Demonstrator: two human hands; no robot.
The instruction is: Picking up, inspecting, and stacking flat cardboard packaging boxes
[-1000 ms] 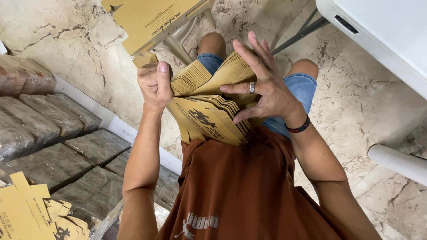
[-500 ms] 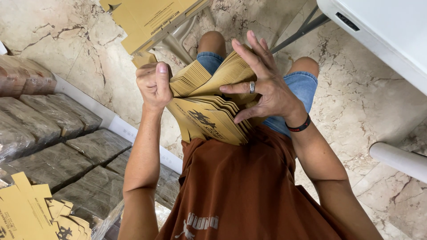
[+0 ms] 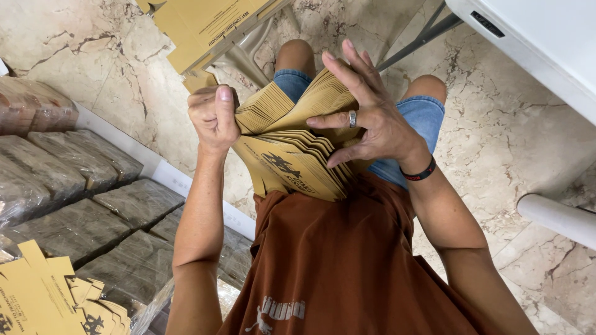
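I see a thick stack of flat yellow cardboard sheets (image 3: 292, 146) propped on my lap against my rust-brown shirt (image 3: 347, 260). My left hand (image 3: 213, 116) is curled into a fist, pinching the stack's upper left edge. My right hand (image 3: 366, 118) lies spread over the top sheets, fingers (image 3: 347, 68) fanned, thumb pressing the front. More flat cardboard (image 3: 205, 25) lies on the marble floor (image 3: 81, 43) ahead.

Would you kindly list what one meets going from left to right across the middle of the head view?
Wrapped bundles → left hand → stack of flat cardboard pieces → right hand → white tube.
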